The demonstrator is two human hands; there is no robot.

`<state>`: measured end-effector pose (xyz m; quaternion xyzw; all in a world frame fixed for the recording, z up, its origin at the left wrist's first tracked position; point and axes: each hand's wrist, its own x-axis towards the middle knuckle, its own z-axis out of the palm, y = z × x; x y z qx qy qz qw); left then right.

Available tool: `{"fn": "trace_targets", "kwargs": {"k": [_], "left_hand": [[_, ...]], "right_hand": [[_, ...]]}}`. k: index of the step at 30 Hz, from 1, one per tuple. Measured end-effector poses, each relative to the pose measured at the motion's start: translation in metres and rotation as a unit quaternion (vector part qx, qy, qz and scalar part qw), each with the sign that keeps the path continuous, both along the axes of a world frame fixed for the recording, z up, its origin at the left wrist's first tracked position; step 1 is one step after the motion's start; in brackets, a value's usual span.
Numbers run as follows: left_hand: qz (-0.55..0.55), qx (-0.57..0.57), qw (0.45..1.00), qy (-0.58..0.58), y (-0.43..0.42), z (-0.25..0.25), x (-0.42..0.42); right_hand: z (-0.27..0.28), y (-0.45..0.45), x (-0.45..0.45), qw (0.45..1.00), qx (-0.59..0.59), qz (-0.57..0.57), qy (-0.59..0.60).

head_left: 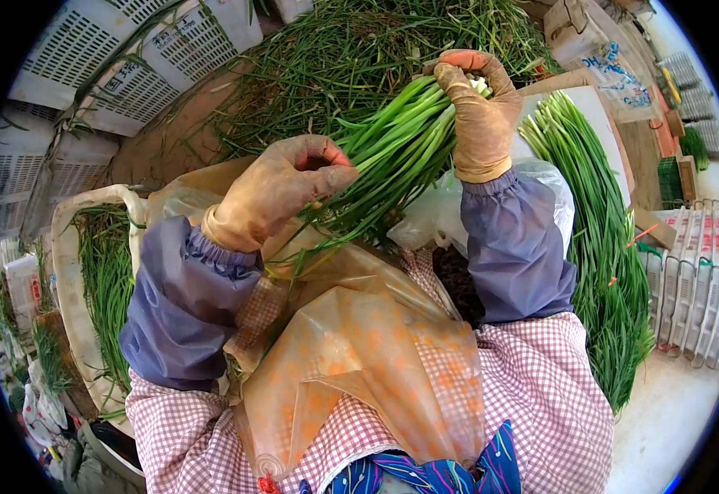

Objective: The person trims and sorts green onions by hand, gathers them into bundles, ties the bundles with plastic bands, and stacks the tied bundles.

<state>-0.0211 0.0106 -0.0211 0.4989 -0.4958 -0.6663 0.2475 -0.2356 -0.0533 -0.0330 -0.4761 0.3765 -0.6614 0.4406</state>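
My right hand (487, 111), in a worn tan glove, is closed around the pale stem ends of a bunch of garlic chives (413, 140). The green leaves hang down and to the left across my lap. Beside those leaves is my left hand (281, 189), gloved too, its fingers curled toward the thumb in a loose pinch. Whether a stalk is between its fingertips I cannot make out. A large pile of garlic chives (594, 239) lies on my right, its stem ends on a white board (615, 136).
Loose chive leaves (359, 58) cover the ground ahead. White plastic crates (186, 49) stand at the upper left. To my left is a pale tub (67, 272) holding more greens. A plastic sheet (368, 354) covers my lap; a clear bag (434, 218) lies under my right forearm.
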Motion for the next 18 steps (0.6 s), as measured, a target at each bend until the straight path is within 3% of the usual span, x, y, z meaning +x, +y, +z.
{"fn": "trace_targets", "kwargs": {"k": [6,10,18], "left_hand": [[-0.026,0.030,0.995,0.090,0.003,0.003,0.009],[-0.023,0.077,0.995,0.055,0.001,0.011,0.010],[-0.007,0.172,0.977,0.125,0.001,0.018,-0.003]], "right_hand": [[0.002,0.001,0.001,0.999,-0.028,-0.016,0.023],[-0.004,-0.002,0.002,0.999,-0.014,-0.022,0.046],[-0.002,0.000,0.006,0.999,0.018,-0.004,0.029]]}}
